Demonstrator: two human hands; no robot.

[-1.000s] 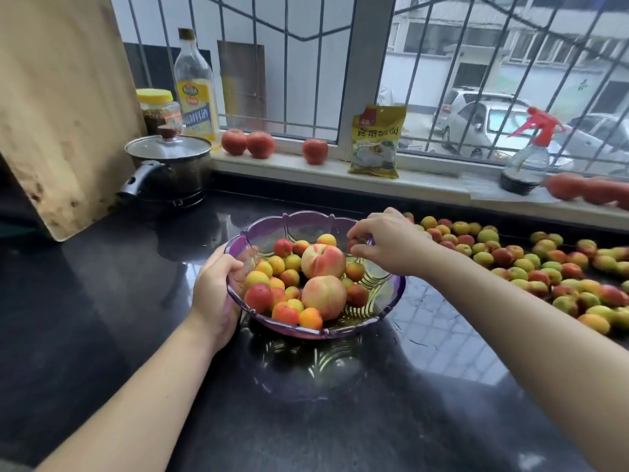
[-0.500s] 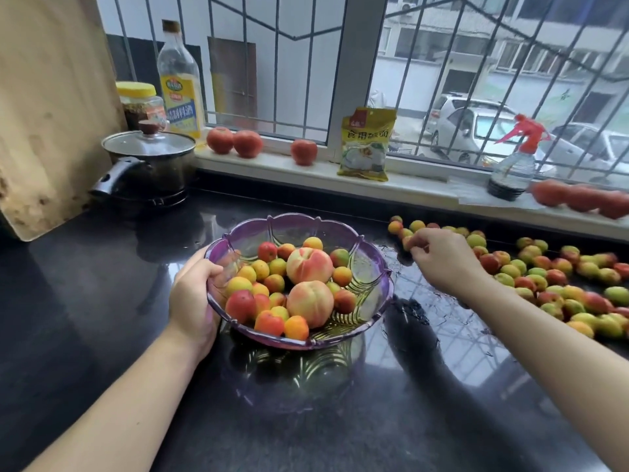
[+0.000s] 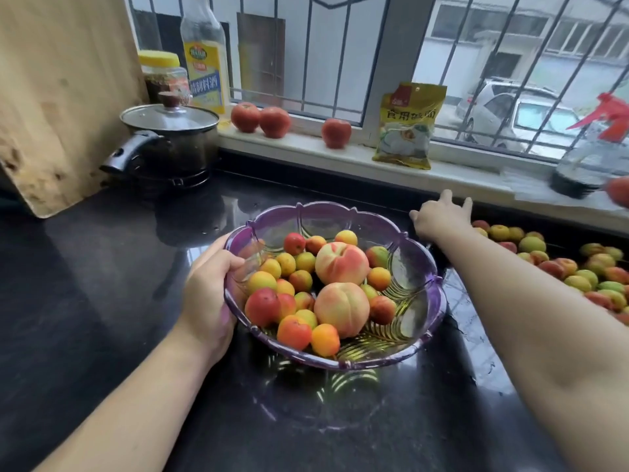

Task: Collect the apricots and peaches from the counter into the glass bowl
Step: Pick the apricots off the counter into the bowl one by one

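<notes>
A purple glass bowl [image 3: 439,287] stands on the black counter [image 3: 102,284]. It holds two big peaches [image 3: 342,264] and several small apricots [image 3: 294,332]. My left hand [image 3: 211,287] grips the bowl's left rim, thumb inside. Beyond the bowl's right edge, my right hand [image 3: 439,216] reaches out with fingers spread, at the left end of a pile of loose apricots [image 3: 578,274] on the counter. I see nothing held in it; whatever lies under its palm is hidden.
A lidded black pot [image 3: 170,137] and a wooden board [image 3: 58,97] stand at the back left. The windowsill [image 3: 306,144] carries a bottle [image 3: 204,63], a jar [image 3: 163,73], red round fruits [image 3: 260,119], a yellow packet [image 3: 408,124] and a spray bottle [image 3: 592,158].
My right hand left the bowl and moved right and back to the near end of the apricot pile, its fingers now spread. My left hand stayed on the rim.
</notes>
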